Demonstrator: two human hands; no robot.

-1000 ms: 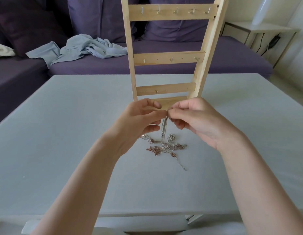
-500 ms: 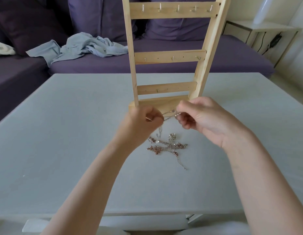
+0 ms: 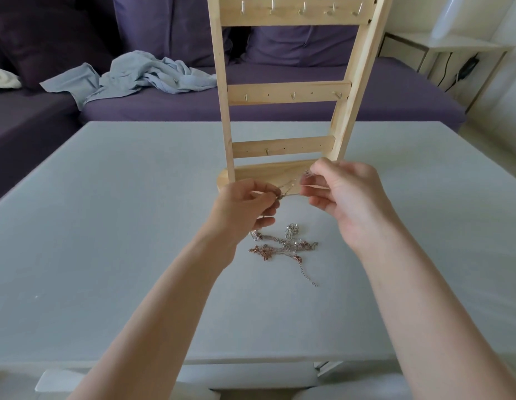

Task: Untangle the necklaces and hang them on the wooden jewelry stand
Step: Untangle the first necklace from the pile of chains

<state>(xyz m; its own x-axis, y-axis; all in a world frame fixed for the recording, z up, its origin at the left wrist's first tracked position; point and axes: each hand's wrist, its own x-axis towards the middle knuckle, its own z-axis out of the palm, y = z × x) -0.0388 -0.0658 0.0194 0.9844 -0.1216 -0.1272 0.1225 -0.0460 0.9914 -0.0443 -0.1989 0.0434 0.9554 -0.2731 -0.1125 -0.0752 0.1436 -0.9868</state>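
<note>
A tall wooden jewelry stand [image 3: 282, 93] with three hooked crossbars stands on the grey table, all its hooks bare. Just in front of its base, my left hand [image 3: 245, 207] and my right hand [image 3: 342, 194] each pinch one end of a thin silver chain [image 3: 288, 186], stretched between them above the table. Below the hands lies a tangled heap of silver and rose-gold necklaces [image 3: 282, 246], with a loose clasp chain trailing toward me.
The grey table [image 3: 121, 226] spreads wide on both sides of the stand. Behind it is a purple sofa [image 3: 164, 105] with a crumpled light-blue cloth [image 3: 135, 79]. A white side table [image 3: 453, 53] with cables stands at the back right.
My hands, touching above the heap a second ago, have drawn apart sideways. The thin chain has come up off the heap and now spans between them.
</note>
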